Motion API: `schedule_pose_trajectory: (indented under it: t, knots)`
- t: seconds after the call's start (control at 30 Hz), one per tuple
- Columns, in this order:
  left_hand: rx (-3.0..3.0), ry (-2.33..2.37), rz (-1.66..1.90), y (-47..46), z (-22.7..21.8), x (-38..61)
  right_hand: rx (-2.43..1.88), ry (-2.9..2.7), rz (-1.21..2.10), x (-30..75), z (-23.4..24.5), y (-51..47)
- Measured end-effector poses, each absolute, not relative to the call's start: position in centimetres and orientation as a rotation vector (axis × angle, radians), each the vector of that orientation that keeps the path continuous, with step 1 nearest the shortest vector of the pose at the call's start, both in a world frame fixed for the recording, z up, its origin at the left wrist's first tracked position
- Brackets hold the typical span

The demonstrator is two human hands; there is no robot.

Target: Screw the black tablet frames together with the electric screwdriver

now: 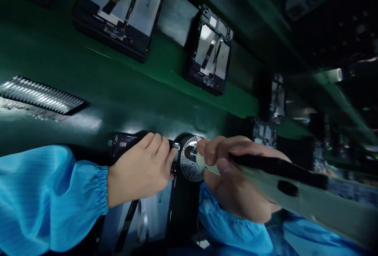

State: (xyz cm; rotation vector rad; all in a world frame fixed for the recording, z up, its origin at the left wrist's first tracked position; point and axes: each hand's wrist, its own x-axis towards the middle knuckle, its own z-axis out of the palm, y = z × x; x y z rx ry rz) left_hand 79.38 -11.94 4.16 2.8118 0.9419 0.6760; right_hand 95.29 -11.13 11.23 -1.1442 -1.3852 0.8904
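Note:
My left hand (141, 167), in a blue sleeve, is curled over the top corner of an opened tablet frame (138, 216) lying in front of me. My right hand (233, 181) grips a pale electric screwdriver (289, 193). The screwdriver's metal tip (191, 154) rests over a round perforated screw dish (190, 165), right beside the tablet's corner and my left fingertips. Most of the tablet is hidden under my left hand and arm.
Two more opened tablets (124, 8) (211, 49) lie on the green conveyor belt (132, 83) beyond. A ribbed metal strip (41, 94) sits at the left. Dark machinery and further units (276, 98) crowd the right side.

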Motion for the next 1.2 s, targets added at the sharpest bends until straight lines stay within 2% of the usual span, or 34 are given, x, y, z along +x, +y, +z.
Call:
schedule_pose_trajectory:
  t: [0.3,0.53,1.2]
  knots:
    - [2.816,0.920,0.589,-11.7,4.5,79.3,-1.073,-1.376,0.873,96.1,10.8,-10.8]
    - [2.860,0.911,0.667,-11.6,4.4,79.1,-1.057,-1.310,0.755,98.9,10.3,-11.0]
    - [2.861,0.915,0.672,-11.6,4.4,79.0,-1.027,-1.307,0.796,98.5,8.5,-10.9]
